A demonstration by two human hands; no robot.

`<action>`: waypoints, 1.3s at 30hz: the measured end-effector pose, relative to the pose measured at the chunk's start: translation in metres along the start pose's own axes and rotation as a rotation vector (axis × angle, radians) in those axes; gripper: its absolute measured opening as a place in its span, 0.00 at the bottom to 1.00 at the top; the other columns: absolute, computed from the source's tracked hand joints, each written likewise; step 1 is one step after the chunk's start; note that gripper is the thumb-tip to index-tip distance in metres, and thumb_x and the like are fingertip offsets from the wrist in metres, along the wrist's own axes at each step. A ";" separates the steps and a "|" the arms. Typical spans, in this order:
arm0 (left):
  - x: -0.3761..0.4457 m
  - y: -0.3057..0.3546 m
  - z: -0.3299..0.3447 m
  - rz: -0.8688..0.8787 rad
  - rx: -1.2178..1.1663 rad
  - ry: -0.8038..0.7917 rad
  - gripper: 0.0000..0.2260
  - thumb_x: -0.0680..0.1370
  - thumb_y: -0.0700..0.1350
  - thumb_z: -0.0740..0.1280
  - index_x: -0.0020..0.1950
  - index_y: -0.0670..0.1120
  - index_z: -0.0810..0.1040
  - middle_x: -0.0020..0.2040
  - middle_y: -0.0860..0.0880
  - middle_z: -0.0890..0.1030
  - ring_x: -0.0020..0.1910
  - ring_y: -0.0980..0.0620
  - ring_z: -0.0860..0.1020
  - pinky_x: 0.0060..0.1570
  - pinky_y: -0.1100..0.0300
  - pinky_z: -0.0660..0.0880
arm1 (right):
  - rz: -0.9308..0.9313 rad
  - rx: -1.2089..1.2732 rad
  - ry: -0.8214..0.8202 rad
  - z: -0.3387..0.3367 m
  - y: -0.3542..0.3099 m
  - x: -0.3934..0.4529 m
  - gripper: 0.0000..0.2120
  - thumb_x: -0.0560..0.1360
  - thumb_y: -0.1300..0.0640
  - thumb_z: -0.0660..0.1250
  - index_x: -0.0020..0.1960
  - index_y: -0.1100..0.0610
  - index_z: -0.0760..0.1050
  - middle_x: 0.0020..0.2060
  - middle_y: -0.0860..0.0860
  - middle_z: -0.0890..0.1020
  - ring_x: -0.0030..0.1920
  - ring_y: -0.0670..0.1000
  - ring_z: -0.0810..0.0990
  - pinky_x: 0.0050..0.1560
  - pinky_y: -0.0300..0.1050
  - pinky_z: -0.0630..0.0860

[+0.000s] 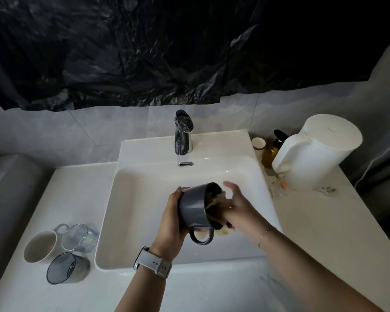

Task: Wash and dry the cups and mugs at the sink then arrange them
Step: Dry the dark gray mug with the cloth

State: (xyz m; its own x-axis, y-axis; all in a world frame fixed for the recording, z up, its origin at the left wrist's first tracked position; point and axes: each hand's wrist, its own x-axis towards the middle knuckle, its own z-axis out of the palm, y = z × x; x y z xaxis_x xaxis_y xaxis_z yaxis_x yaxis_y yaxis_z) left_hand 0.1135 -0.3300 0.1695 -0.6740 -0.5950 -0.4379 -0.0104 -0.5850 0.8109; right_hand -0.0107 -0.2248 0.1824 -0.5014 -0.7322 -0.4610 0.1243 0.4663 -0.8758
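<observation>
Hiding right fingertips (blurred): grey mug point(193, 207)

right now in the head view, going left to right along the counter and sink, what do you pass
white mug → clear glass → left hand → dark grey mug → right hand → small paper cup → amber pump bottle → white kettle

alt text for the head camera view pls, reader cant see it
Over a white sink, the left hand holds a dark grey mug on its side while the right hand scrubs inside it with a sponge. A white mug and two glasses lie on the counter to the left.
</observation>
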 end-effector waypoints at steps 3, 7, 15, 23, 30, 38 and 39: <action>-0.001 0.003 0.004 -0.007 0.062 -0.025 0.17 0.81 0.54 0.57 0.54 0.45 0.79 0.51 0.41 0.83 0.48 0.45 0.80 0.42 0.53 0.77 | 0.164 -0.156 -0.072 0.000 -0.004 0.000 0.10 0.77 0.62 0.64 0.37 0.59 0.70 0.27 0.52 0.71 0.25 0.47 0.68 0.23 0.34 0.64; 0.002 0.000 0.004 -0.063 0.035 0.011 0.25 0.81 0.56 0.57 0.65 0.38 0.76 0.57 0.35 0.81 0.51 0.41 0.81 0.42 0.51 0.79 | 0.068 -0.188 -0.037 -0.003 -0.004 -0.003 0.09 0.77 0.64 0.63 0.38 0.64 0.75 0.27 0.53 0.70 0.25 0.46 0.67 0.23 0.31 0.62; 0.007 0.002 -0.004 -0.206 0.057 -0.215 0.17 0.79 0.54 0.60 0.53 0.44 0.82 0.44 0.41 0.82 0.38 0.46 0.80 0.34 0.57 0.74 | -0.402 -0.847 0.144 -0.013 -0.001 0.004 0.09 0.73 0.57 0.67 0.52 0.57 0.80 0.41 0.55 0.84 0.43 0.56 0.81 0.41 0.45 0.74; 0.006 0.002 -0.018 -0.222 0.118 -0.215 0.27 0.78 0.64 0.58 0.65 0.45 0.76 0.51 0.41 0.85 0.45 0.42 0.84 0.40 0.49 0.81 | -0.242 -0.319 0.125 0.003 0.021 -0.002 0.06 0.67 0.60 0.63 0.31 0.55 0.73 0.26 0.49 0.76 0.29 0.47 0.73 0.33 0.44 0.72; -0.007 -0.029 -0.007 0.371 0.189 -0.032 0.29 0.76 0.66 0.59 0.70 0.49 0.72 0.66 0.44 0.78 0.65 0.45 0.76 0.60 0.46 0.76 | 0.208 0.371 -0.087 0.018 0.012 -0.017 0.22 0.76 0.69 0.51 0.25 0.58 0.67 0.20 0.51 0.68 0.20 0.46 0.66 0.21 0.35 0.63; -0.013 -0.020 0.011 0.065 -0.072 0.038 0.20 0.76 0.56 0.62 0.57 0.42 0.77 0.50 0.41 0.81 0.48 0.44 0.79 0.45 0.52 0.75 | 0.024 -0.156 0.067 0.013 0.016 -0.021 0.14 0.74 0.55 0.61 0.32 0.59 0.73 0.25 0.53 0.77 0.26 0.50 0.75 0.26 0.37 0.68; -0.012 -0.018 0.010 0.006 -0.049 0.031 0.19 0.77 0.55 0.61 0.58 0.43 0.78 0.51 0.41 0.81 0.48 0.45 0.80 0.44 0.53 0.74 | -0.065 -0.325 0.112 0.008 0.019 -0.020 0.12 0.75 0.52 0.61 0.37 0.57 0.76 0.30 0.53 0.80 0.30 0.52 0.79 0.29 0.40 0.71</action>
State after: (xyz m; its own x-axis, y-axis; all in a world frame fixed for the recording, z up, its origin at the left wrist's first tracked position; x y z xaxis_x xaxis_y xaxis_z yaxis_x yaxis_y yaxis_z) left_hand 0.1147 -0.3063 0.1639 -0.6510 -0.6148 -0.4452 0.0304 -0.6072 0.7940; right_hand 0.0089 -0.2054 0.1734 -0.5920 -0.7153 -0.3714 -0.1814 0.5672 -0.8033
